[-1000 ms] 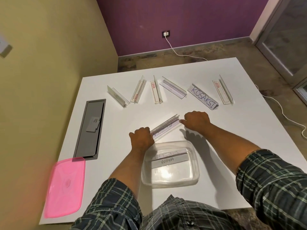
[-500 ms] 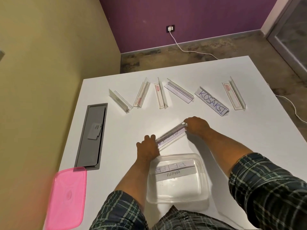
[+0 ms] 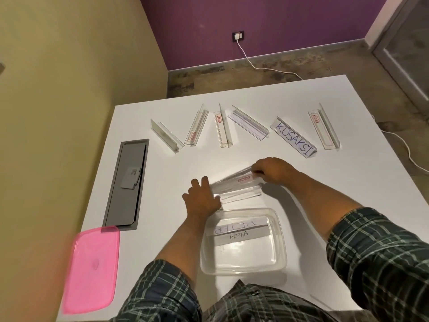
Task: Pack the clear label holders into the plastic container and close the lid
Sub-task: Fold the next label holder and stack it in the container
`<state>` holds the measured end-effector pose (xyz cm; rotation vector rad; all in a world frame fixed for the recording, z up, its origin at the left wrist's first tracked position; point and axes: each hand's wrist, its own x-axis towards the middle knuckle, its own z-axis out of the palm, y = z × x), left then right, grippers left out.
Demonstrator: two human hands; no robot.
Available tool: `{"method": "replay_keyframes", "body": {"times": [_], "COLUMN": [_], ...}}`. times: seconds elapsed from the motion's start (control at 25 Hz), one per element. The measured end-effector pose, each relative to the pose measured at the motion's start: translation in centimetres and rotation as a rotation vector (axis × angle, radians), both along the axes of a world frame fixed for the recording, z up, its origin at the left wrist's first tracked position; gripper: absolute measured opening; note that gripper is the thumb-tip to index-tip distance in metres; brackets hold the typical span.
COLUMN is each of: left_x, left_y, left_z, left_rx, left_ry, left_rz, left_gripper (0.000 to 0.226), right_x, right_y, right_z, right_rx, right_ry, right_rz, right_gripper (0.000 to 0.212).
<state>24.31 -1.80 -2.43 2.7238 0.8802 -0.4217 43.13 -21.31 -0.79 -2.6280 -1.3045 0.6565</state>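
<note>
Label holder (image 3: 236, 187) between hands motion-blurred; only small red mark shows, text unreadable. Left hand (image 3: 201, 199) covers its near-left end; right hand (image 3: 271, 171) fingers wrap far-right end. Pink lid (image 3: 90, 270), well left of left hand, soft w/ blurred edges. Small print on red-bordered labels beyond hands too small to read. Both sleeves cut by bottom edge.

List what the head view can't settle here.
- Held holder: motion-blurred; one or two pieces, unclear.
- Left hand grip: only its back shows.
- Right hand: fingertips curled out of sight.
- Pink lid: blurred.
- Container: holder count unclear under the ALPHA label.
</note>
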Motion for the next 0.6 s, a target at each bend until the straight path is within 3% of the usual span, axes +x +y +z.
{"method": "replay_keyframes", "body": {"times": [0.2, 0.36, 0.6], "left_x": [-1.1, -1.5, -0.9], "left_y": [0.6, 0.3, -1.6], "left_z": [1.4, 3.0, 4.7], "left_rx": [-0.042, 0.042, 0.096], "left_ry": [-0.063, -0.206, -0.346], "left_rz": [-0.100, -0.155, -0.284], "left_gripper": [0.084, 0.069, 0.074], "right_x": [-0.5, -1.3, -2.4], "right_y": [-2.0, -2.1, -1.9], "right_z": [2.3, 3.7, 5.5], "right_rx": [0.314, 0.466, 0.552], "right_ry": [0.290, 0.523, 0.855], "right_rz": [-0.260, -0.460, -0.674], "right_gripper": [0.015, 0.026, 0.023]}}
